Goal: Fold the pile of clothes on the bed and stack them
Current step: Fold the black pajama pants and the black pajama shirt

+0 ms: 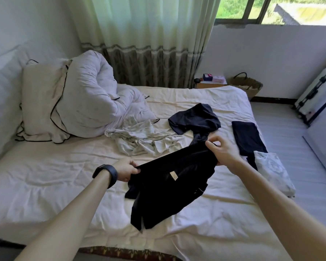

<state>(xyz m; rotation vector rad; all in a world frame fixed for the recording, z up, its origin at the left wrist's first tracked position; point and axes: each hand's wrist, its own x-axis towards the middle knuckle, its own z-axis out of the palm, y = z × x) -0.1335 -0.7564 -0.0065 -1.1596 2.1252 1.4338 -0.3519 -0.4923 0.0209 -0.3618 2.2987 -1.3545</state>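
black garment [169,187] held by both hands, hem toward viewer

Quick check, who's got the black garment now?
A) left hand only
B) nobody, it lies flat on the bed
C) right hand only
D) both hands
D: the left hand and the right hand each grip the black garment at one end of its top edge.

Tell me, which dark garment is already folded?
The dark rectangle near the bed's right edge, lying flat and neat. The black one hangs from the left hand and right hand; the navy one behind lies crumpled.
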